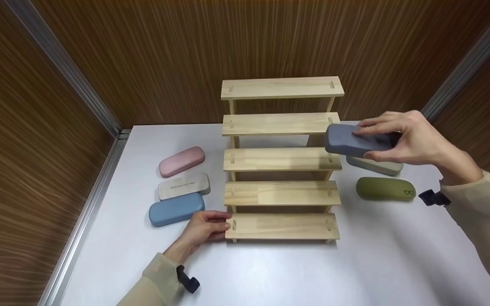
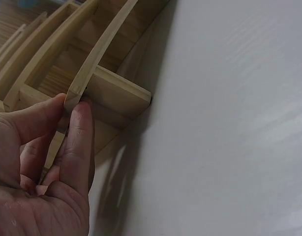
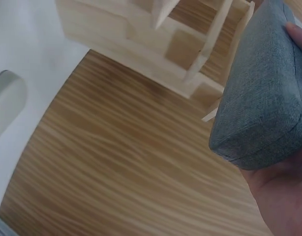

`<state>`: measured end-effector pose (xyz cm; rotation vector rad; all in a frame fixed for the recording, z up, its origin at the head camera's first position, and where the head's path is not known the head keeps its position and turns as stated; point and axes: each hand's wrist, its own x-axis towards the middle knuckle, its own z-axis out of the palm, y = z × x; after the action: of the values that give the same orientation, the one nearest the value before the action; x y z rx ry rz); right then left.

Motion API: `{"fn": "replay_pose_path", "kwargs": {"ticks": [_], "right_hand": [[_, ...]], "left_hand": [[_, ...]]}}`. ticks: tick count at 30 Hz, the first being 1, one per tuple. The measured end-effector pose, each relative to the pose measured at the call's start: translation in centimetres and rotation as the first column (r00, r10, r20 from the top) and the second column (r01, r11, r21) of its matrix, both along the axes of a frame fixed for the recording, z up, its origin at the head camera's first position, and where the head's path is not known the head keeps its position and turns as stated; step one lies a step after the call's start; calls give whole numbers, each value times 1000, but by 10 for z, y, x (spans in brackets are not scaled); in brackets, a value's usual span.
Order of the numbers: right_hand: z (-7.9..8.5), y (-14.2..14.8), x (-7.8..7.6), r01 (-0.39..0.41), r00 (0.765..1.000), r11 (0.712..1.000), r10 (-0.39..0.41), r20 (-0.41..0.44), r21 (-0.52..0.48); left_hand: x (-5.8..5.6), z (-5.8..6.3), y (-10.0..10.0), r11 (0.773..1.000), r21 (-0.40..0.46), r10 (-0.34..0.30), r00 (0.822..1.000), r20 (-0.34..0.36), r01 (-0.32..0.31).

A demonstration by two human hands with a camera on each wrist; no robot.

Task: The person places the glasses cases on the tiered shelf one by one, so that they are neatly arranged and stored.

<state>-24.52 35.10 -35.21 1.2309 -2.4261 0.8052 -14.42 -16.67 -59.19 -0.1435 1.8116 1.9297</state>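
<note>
Blue-gray case (image 1: 345, 142) gripped in my right hand (image 1: 413, 138), held above the table (image 1: 266, 276), by the right side of the wooden rack (image 1: 283, 159). My fingers and thumb cover its right end; can't tell if it touches a shelf. Right wrist view cuts off both case and hand at the edge. My left hand (image 1: 202, 229) is well apart from the right, pinching the left end of the rack's lowest shelf; some of its fingers are partly hidden behind others in the left wrist view.

Below my right hand, a pale case (image 1: 377, 165), mostly hidden by the held case and hand. Nearer me than that hand, an olive case (image 1: 385, 189) with a small glasses mark. Just beyond my left hand, a blue case (image 1: 177, 209); contact unclear. Past it, a whitish case (image 1: 184, 186), lettering too small to read, then a pink case (image 1: 182, 162). Dark clips (image 1: 187, 279) at both wrists; sleeves (image 1: 155, 276) run out of frame. Beyond both hands, a wood-grain wall (image 1: 270, 38).
</note>
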Motion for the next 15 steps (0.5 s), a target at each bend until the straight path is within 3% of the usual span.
{"fn": "replay_pose_path", "kwargs": {"ticks": [15], "right_hand": [[34, -50, -23, -64, 998, 997, 63, 14, 40]], "left_hand": [[0, 2, -1, 1000, -30, -1, 1000, -1, 1]]}}
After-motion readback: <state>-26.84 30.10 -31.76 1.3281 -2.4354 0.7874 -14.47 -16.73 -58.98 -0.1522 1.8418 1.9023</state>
